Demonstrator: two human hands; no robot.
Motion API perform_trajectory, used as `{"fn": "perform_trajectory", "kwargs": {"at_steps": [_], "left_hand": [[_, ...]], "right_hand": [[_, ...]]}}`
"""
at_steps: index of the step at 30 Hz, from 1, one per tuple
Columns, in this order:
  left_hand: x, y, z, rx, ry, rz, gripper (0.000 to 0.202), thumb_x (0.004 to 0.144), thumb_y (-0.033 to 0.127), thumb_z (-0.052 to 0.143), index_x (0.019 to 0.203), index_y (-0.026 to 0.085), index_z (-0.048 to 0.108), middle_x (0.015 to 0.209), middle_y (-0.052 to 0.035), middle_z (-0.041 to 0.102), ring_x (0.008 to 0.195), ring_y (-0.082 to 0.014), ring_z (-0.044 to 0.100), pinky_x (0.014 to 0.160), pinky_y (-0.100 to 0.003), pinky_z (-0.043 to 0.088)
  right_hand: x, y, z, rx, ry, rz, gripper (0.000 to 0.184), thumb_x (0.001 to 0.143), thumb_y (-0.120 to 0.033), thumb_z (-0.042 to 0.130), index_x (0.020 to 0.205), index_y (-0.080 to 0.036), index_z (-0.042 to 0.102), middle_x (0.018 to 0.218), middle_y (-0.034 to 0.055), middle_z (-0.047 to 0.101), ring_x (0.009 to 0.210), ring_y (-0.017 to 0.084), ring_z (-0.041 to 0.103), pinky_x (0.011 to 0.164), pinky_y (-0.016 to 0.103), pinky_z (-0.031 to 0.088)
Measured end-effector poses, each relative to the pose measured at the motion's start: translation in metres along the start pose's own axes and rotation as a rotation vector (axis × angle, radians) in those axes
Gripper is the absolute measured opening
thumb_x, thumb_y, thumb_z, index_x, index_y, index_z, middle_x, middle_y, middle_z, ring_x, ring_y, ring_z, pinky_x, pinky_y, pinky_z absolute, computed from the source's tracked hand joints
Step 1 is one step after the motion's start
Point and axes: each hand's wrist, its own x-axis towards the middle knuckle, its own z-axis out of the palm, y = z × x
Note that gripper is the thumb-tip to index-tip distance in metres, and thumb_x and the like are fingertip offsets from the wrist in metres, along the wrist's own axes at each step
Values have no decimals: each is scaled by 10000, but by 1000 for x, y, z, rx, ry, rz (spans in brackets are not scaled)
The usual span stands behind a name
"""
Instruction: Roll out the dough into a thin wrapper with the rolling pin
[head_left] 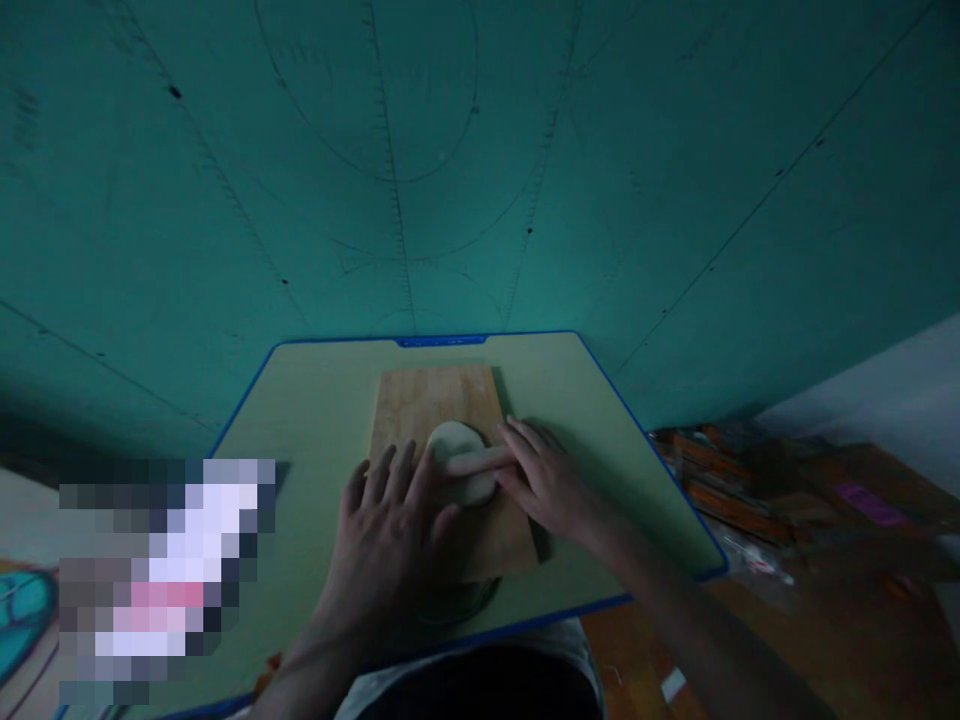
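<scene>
A pale, flat round of dough (454, 435) lies on a wooden cutting board (431, 390). Across the dough rests a short, light-coloured rolling pin (476, 461). My right hand (551, 485) is closed over the right end of this pin, its fingers on top. At the left edge of the dough is my left hand (390, 510), palm down with fingers spread. Its index finger and thumb appear to touch the dough's edge; the exact contact is too dark to make out. The dough's left side is partly hidden by this hand.
The board lies on a pale table (315, 400) with a blue rim. A dark round object (459, 603) shows partly under the board's near edge. A pixelated patch covers something at left. Behind stands a green wall (450, 200); wrapped packages (731, 490) sit at right.
</scene>
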Motion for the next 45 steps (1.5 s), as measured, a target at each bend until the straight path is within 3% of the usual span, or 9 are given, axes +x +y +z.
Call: {"fn": "perform_trajectory", "kwargs": {"at_steps": [5, 11, 16, 22, 26, 29, 34, 39, 45], "left_hand": [[-12, 1, 4, -9, 34, 47, 615, 958, 466, 487, 1508, 197, 433, 1490, -167, 543, 1403, -375, 460, 1135, -587, 345], [44, -17, 4, -9, -52, -2, 477, 1011, 438, 438, 1393, 183, 565, 1374, -162, 638, 1298, -371, 555, 1011, -538, 452], [79, -26, 6, 24, -131, -153, 535, 1020, 465, 428, 1408, 116, 552, 1462, -234, 547, 1315, -370, 560, 1021, -489, 468], [30, -11, 3, 59, -25, -34, 521, 998, 475, 454, 1413, 175, 551, 1471, -188, 557, 1354, -382, 518, 1032, -537, 449], [-13, -4, 9, 89, 129, 64, 574, 987, 492, 428, 1424, 134, 528, 1434, -198, 588, 1362, -386, 498, 1097, -564, 377], [-15, -6, 11, 87, 128, 95, 586, 990, 487, 429, 1450, 131, 505, 1442, -190, 583, 1383, -379, 475, 1132, -565, 338], [27, -14, 9, 59, -20, -15, 556, 990, 495, 473, 1444, 179, 535, 1506, -189, 520, 1396, -376, 472, 1091, -556, 398], [77, -20, 10, 64, -133, -189, 601, 997, 548, 439, 1412, 135, 571, 1527, -243, 471, 1429, -395, 432, 1110, -547, 384], [114, -29, 12, 56, -193, -302, 556, 1021, 525, 370, 1288, 125, 649, 1487, -247, 514, 1385, -362, 487, 1056, -479, 438]], "right_hand": [[-18, -2, 0, -1, -6, 10, 601, 1012, -487, 456, 1540, -207, 396, 1496, 169, 523, 1381, 324, 478, 1139, 561, 402], [41, 7, -1, -41, -68, 85, 629, 999, -577, 453, 1461, -156, 521, 1506, 197, 513, 1414, 359, 448, 1163, 550, 360], [75, 5, -6, -61, -147, 117, 588, 1037, -512, 397, 1428, -100, 549, 1460, 208, 559, 1381, 337, 494, 1157, 513, 366], [30, -4, -1, -7, -87, 127, 561, 1005, -533, 472, 1411, -158, 568, 1531, 213, 477, 1378, 362, 493, 1100, 551, 433], [-13, -8, 13, 25, 11, 66, 661, 981, -496, 536, 1541, -178, 387, 1619, 195, 341, 1447, 355, 394, 1123, 544, 422], [-20, -11, 14, 29, 9, 79, 688, 983, -501, 532, 1561, -184, 336, 1600, 193, 359, 1444, 349, 388, 1117, 535, 426], [15, -10, -2, -32, -117, 127, 632, 1010, -561, 429, 1483, -143, 470, 1398, 204, 555, 1271, 343, 539, 1037, 503, 468], [70, 0, -6, -122, -147, 166, 668, 1020, -606, 343, 1460, -135, 520, 1530, 219, 457, 1421, 367, 402, 1140, 512, 338], [116, 9, 0, -88, -198, 218, 547, 1052, -533, 298, 1382, -211, 593, 1446, 147, 568, 1361, 274, 486, 1123, 445, 357]]}}
